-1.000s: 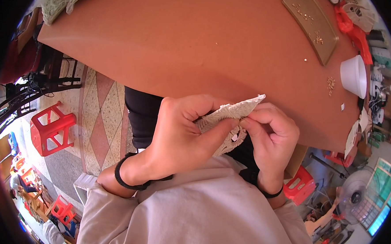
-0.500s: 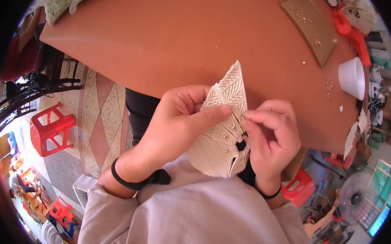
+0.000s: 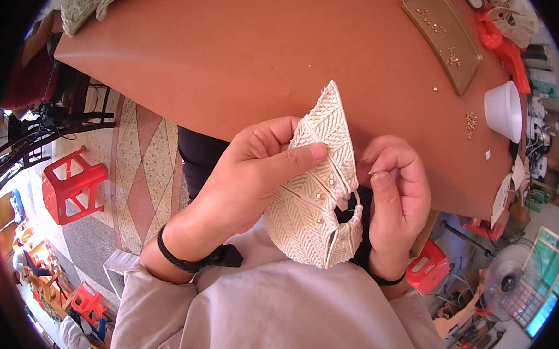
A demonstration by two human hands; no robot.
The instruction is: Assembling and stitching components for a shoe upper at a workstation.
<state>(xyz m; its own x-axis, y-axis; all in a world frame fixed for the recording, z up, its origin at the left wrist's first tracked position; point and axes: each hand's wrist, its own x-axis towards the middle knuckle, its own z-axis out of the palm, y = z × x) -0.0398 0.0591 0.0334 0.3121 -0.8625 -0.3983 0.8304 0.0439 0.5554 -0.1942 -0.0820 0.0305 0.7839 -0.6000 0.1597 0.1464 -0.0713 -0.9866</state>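
My left hand [image 3: 248, 179] grips a cream woven piece [image 3: 294, 218] with a herringbone texture, thumb on its front face. It looks like a shoe upper: one end comes to a point, and slits and a looped opening sit at its right edge. Several small gold studs [image 3: 318, 196] are set in its surface near the opening. To the right of the piece and apart from it, my right hand [image 3: 398, 200] pinches a tiny gold stud [image 3: 373, 173] between thumb and forefinger. The fingers behind the piece are hidden.
A brown table [image 3: 223, 63] stretches ahead. At its right lie a tray [image 3: 452, 39] with scattered gold studs, a white bowl [image 3: 502, 112] and a small stud pile [image 3: 471, 125]. Red stools [image 3: 74, 185] stand on the floor; a fan [image 3: 508, 282] is at lower right.
My right hand has drawn back from the piece, with a gold stud at its fingertips. The woven piece has tilted, turning more of its face and opening into view.
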